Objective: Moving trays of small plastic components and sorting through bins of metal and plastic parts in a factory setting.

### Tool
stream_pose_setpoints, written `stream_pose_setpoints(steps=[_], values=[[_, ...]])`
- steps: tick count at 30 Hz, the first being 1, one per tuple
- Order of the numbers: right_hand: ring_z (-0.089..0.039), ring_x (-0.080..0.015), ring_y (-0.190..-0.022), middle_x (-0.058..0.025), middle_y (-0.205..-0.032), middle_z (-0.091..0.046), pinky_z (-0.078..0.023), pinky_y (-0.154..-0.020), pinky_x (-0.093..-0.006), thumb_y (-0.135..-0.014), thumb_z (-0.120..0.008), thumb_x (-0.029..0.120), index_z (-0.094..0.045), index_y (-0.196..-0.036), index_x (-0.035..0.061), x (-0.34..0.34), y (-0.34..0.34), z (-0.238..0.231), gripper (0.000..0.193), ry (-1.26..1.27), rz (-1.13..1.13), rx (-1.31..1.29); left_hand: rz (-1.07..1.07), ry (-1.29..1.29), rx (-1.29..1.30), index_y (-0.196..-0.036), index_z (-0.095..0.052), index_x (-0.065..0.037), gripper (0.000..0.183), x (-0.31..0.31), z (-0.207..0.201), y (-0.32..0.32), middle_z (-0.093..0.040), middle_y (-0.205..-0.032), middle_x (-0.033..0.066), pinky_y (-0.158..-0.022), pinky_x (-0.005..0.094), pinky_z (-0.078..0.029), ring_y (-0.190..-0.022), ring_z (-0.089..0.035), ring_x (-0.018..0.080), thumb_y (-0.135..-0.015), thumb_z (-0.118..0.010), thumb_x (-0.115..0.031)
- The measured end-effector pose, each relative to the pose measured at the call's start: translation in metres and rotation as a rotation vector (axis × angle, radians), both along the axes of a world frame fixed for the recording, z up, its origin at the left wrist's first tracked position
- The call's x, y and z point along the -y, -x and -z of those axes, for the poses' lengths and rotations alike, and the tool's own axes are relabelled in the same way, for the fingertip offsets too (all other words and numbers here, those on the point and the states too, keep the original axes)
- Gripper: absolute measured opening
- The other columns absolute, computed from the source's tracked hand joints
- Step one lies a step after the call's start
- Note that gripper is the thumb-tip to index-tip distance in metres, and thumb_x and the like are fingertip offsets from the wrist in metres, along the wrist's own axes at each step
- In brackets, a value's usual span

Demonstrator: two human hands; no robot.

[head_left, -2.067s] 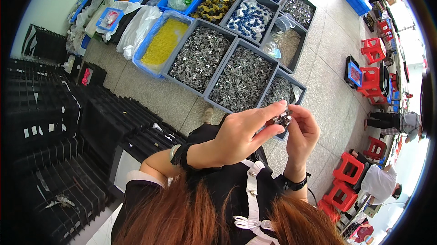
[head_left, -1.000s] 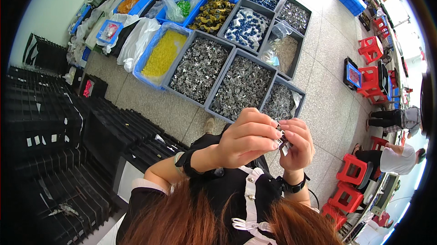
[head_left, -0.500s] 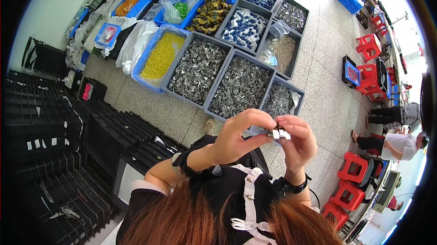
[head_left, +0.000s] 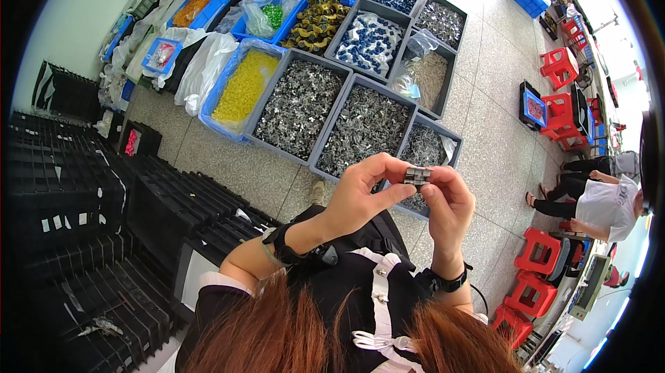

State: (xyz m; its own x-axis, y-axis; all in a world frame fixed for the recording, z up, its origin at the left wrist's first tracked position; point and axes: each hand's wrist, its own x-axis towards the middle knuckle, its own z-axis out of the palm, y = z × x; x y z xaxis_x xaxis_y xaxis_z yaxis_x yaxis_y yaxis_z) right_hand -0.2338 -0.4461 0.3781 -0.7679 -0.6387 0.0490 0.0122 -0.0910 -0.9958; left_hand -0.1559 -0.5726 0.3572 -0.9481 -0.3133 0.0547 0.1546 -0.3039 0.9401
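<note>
Both hands pinch one small, blocky silvery-grey metal part (head_left: 417, 176) between them. My left hand (head_left: 361, 191) grips its left side with thumb and forefinger, and my right hand (head_left: 449, 201) has its right side. The fingers cover the part's ends, so only its middle shows. Below and beyond the hands stand grey bins of small metal pieces: a left one (head_left: 302, 106), a middle one (head_left: 362, 123), and a smaller right one (head_left: 424, 151) partly behind the fingers.
Stacked black trays (head_left: 187, 193) crowd the left side. Beyond the metal pieces are a blue-lined bin of yellow parts (head_left: 242, 85) and a grey bin of blue parts (head_left: 370, 42). Red stools (head_left: 537, 252) line the right, where a person in a white top (head_left: 603, 207) is near a long bench.
The metal part has turned in my fingers, from a bright face to a grey, ridged one, and has risen slightly. The person at the right has shifted a little.
</note>
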Motion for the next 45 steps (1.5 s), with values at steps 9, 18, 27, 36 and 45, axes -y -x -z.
stream_pose_setpoints(steps=[9, 18, 27, 36, 45], values=[[-0.049, -0.0055, -0.074, -0.0008, -0.080, -0.052, -0.039, -0.064, -0.0169, -0.076, -0.053, -0.003, -0.051, -0.091, -0.0027, -0.003, -0.002, 0.005, 0.015, 0.013, 0.012, 0.118, -0.029, -0.004, 0.056, -0.087, -0.052, 0.000, 0.015, -0.004, 0.000, -0.002, -0.052, -0.079, 0.0015, -0.068, 0.0203, -0.039, -0.075, -0.048, 0.0062, -0.074, -0.058, -0.003], [-0.052, -0.0114, -0.073, -0.0063, -0.086, -0.052, -0.041, -0.063, -0.0201, -0.070, -0.056, -0.004, -0.057, -0.088, -0.0013, -0.028, -0.007, 0.005, 0.018, -0.170, 0.176, -0.072, 0.164, 0.013, 0.059, -0.093, -0.052, -0.001, 0.019, -0.024, 0.012, 0.012, -0.053, -0.081, 0.0023, -0.064, 0.0205, -0.041, -0.071, -0.049, 0.0070, -0.075, -0.057, -0.004], [-0.053, -0.0083, -0.066, -0.0045, -0.080, -0.057, -0.044, -0.059, -0.0214, -0.076, -0.059, 0.011, -0.054, -0.090, -0.0011, -0.046, -0.034, 0.039, 0.019, 0.050, 0.776, 0.266, 0.519, -0.219, 0.290, -0.104, -0.045, 0.003, 0.027, -0.051, 0.037, 0.039, -0.053, -0.094, 0.0096, -0.073, 0.0259, -0.045, -0.084, -0.053, 0.0144, -0.077, -0.047, 0.003], [-0.050, -0.0065, -0.076, -0.0021, -0.084, -0.056, -0.040, -0.064, -0.0192, -0.080, -0.054, 0.013, -0.052, -0.096, 0.0006, -0.131, -0.071, 0.036, 0.020, 0.008, 0.959, 0.278, 0.848, -0.077, 0.267, -0.093, -0.048, 0.003, 0.017, -0.131, 0.032, 0.058, -0.052, -0.080, 0.0055, -0.067, 0.0208, -0.043, -0.073, -0.052, 0.0096, -0.076, -0.046, 0.004], [-0.049, -0.0049, -0.067, 0.0000, -0.077, -0.055, -0.039, -0.056, -0.0184, -0.081, -0.053, 0.019, -0.052, -0.091, 0.0023, -0.242, -0.120, 0.028, 0.019, 0.087, 1.095, 0.265, 1.140, 0.027, 0.168, -0.091, -0.049, 0.005, 0.015, -0.252, 0.010, 0.045, -0.054, -0.079, 0.0072, -0.064, 0.0237, -0.047, -0.070, -0.055, 0.0114, -0.076, -0.047, 0.005]])
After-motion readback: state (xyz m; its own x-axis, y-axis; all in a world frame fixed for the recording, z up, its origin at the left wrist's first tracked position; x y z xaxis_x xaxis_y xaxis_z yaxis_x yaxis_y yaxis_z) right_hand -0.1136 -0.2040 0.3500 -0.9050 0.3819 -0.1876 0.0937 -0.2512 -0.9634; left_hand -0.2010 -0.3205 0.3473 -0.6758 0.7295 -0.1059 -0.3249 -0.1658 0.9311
